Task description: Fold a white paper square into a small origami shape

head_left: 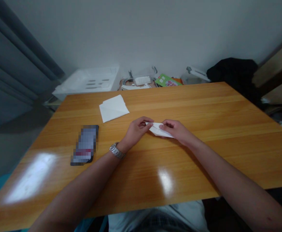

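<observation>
A small folded piece of white paper (pixel 157 129) is held between my two hands just above the middle of the wooden table (pixel 194 106). My left hand (pixel 139 129) pinches its left end between thumb and fingers. At the other end, my right hand (pixel 175 129) grips the paper with the thumb on top and the fingers curled behind. The paper looks narrow and pointed toward the left, with fold lines on it. Part of it is covered by my fingers.
Several white paper sheets (pixel 114 109) lie toward the back left. A phone (pixel 85 145), its screen blurred, rests left of my forearm. Beyond the far edge are a white tray-like container (pixel 83 80), a green booklet (pixel 166 80) and a black cloth item (pixel 232 74).
</observation>
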The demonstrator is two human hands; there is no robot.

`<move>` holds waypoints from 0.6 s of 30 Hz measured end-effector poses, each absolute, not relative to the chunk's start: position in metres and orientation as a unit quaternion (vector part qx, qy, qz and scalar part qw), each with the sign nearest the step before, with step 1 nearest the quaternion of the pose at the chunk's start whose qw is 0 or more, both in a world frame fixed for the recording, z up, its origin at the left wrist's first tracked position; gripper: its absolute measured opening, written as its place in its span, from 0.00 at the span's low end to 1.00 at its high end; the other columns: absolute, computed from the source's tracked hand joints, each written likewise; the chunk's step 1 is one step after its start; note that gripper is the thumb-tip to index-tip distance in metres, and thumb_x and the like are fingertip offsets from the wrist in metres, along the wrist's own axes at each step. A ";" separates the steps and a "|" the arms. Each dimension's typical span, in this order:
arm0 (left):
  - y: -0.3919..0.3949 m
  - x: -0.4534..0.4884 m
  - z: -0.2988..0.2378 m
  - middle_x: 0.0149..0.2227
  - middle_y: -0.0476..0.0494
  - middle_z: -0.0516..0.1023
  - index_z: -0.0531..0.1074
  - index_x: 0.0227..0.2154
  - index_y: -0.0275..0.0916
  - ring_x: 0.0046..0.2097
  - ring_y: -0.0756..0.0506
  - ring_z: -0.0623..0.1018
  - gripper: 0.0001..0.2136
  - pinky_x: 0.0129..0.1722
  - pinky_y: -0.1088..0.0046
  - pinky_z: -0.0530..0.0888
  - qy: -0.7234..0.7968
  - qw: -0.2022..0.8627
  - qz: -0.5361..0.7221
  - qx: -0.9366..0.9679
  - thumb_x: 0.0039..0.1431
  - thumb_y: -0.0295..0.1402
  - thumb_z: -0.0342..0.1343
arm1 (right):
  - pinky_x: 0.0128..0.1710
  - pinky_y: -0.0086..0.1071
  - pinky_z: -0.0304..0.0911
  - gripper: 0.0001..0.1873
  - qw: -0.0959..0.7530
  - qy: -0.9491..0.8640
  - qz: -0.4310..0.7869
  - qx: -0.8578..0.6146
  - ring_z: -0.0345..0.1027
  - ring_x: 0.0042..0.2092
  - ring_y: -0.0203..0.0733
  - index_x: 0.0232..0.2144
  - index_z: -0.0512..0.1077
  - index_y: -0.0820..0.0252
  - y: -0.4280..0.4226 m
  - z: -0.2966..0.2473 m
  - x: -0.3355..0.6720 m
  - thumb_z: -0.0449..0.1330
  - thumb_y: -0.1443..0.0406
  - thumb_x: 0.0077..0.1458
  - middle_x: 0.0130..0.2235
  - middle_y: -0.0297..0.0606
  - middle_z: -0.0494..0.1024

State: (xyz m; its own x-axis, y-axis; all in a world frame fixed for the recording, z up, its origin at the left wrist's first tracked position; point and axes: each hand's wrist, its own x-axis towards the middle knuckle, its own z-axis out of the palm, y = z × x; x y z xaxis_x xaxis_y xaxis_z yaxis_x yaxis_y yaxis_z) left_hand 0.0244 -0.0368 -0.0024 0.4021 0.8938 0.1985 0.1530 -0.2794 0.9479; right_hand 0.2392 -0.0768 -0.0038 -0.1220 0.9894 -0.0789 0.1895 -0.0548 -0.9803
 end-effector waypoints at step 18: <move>-0.033 0.028 -0.009 0.39 0.44 0.78 0.75 0.39 0.36 0.39 0.49 0.76 0.08 0.39 0.75 0.73 0.375 0.561 0.451 0.585 0.57 0.32 0.61 | 0.27 0.30 0.60 0.23 0.398 -0.533 0.552 -0.502 0.68 0.27 0.37 0.37 0.76 0.61 -0.084 -0.003 0.228 0.66 0.46 0.54 0.29 0.36 0.78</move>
